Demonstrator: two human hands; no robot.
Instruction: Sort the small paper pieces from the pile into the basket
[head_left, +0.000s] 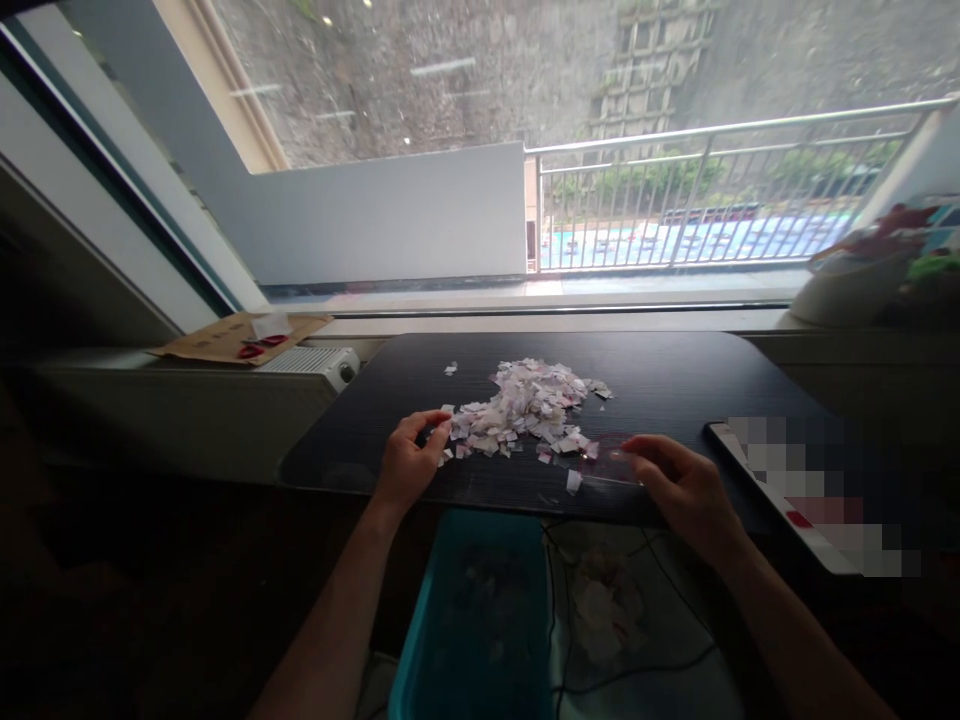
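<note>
A loose heap of small paper scraps (536, 395) lies on the dark wood-grain table (660, 380). At the heap's left edge is my left hand (411, 458), its thumb and fingers drawn together against the outermost scraps. Whether a scrap is between the fingertips is too small to make out. My right hand (681, 490), right of the heap, pinches the end of a clear, flat plastic piece (609, 464). That piece lies low over the tabletop, its left end close to the scraps. A single pale scrap (574, 482) sits just beside it.
Below the table's front edge stands a teal bin (420, 640) with scraps inside; cables and crumpled paper (604, 605) are beside it. A pixelated flat device (795, 500) lies at right. Red-handled scissors (261, 346) rest on a brown envelope (210, 338) at left.
</note>
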